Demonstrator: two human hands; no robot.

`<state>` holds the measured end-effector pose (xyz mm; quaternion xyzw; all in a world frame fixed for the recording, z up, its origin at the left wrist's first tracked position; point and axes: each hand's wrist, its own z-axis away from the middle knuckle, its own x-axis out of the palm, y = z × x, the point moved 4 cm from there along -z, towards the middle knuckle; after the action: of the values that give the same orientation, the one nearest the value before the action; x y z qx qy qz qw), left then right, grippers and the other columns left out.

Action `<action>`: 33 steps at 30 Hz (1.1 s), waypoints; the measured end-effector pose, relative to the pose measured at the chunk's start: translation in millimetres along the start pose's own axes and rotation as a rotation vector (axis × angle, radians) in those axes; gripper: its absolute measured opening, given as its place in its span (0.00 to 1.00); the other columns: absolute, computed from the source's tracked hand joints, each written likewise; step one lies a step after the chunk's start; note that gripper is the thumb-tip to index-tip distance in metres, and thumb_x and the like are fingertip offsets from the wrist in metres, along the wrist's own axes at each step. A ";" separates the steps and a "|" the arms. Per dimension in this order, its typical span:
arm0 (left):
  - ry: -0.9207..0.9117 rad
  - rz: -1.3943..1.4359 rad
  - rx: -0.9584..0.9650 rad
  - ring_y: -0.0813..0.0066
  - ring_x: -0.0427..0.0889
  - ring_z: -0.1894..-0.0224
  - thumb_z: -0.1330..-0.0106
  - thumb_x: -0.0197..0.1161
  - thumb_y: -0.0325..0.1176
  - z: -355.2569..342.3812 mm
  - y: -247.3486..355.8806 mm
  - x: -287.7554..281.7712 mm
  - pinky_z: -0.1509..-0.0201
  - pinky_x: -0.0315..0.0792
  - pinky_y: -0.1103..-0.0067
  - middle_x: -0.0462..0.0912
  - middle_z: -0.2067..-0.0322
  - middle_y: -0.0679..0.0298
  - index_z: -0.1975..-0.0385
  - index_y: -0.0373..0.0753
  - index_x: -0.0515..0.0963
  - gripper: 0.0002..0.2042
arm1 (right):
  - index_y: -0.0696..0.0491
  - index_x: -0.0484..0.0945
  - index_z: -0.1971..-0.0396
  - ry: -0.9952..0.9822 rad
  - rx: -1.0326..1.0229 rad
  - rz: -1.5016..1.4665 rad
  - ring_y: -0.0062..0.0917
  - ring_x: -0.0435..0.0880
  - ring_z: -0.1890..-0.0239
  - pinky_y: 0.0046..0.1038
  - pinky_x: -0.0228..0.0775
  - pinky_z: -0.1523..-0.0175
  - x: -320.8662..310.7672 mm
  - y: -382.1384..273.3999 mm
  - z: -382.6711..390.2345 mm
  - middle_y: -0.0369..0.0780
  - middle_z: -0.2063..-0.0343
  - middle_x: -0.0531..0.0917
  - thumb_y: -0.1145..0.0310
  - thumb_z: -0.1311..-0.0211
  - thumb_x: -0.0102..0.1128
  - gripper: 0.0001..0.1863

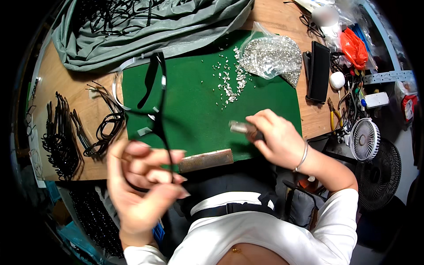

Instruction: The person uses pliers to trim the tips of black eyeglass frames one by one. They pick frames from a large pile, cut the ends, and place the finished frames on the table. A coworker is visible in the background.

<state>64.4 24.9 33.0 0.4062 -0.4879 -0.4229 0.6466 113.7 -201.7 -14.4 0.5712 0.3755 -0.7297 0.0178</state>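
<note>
My left hand (145,181), slightly blurred, has its fingers curled on a black eyeglass frame (161,110), held up above the green mat (198,119) with its temples pointing away from me. My right hand (276,139) grips a short tool (240,127) with a pale, blurred tip, over the mat's right part. A perforated metal strip (205,161) lies along the mat's near edge. Small silvery pieces (238,79) are scattered beside a clear bag (271,57) full of similar pieces.
Black frame bundles (62,137) lie left on the wooden table (48,79). A grey cloth (190,26) with more frames lies at the back. To the right are a black phone-like object (317,70), yellow-handled pliers (333,117), cables and fans (364,137).
</note>
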 end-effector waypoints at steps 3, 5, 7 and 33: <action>-0.110 -0.070 -0.049 0.80 0.76 0.70 0.54 0.61 0.15 11.8 -34.8 12.1 0.62 0.71 0.86 0.73 0.59 0.46 0.51 0.35 0.51 0.32 | 0.58 0.69 0.73 -0.044 0.101 -0.114 0.40 0.74 0.70 0.35 0.67 0.64 11.6 20.3 -15.6 0.46 0.76 0.74 0.74 0.57 0.54 0.08; -0.091 -0.060 -0.059 0.80 0.76 0.71 0.53 0.60 0.14 16.7 -41.7 20.5 0.63 0.70 0.88 0.72 0.58 0.47 0.49 0.35 0.49 0.33 | 0.59 0.69 0.75 -0.065 0.186 -0.095 0.41 0.74 0.71 0.36 0.66 0.65 26.7 27.9 -21.6 0.46 0.77 0.74 0.73 0.55 0.53 0.07; -0.083 -0.025 0.021 0.80 0.77 0.71 0.53 0.60 0.15 21.0 -44.4 18.7 0.64 0.71 0.87 0.72 0.59 0.47 0.45 0.37 0.44 0.38 | 0.59 0.69 0.76 -0.020 0.190 -0.013 0.40 0.74 0.70 0.36 0.66 0.64 30.7 21.3 -21.7 0.46 0.77 0.73 0.73 0.55 0.53 0.06; -0.117 -0.397 0.353 0.79 0.72 0.61 0.50 0.57 0.15 13.8 -58.0 42.5 0.54 0.69 0.84 0.63 0.48 0.49 0.42 0.41 0.34 0.42 | 0.57 0.69 0.72 -0.131 0.416 -1.333 0.12 0.68 0.72 0.15 0.61 0.67 11.5 -50.3 -10.6 0.33 0.76 0.72 0.66 0.46 0.58 0.11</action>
<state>49.2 -34.8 -6.6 0.5752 -0.5017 -0.4724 0.4408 95.5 -155.0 1.7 0.1654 0.4964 -0.6748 -0.5204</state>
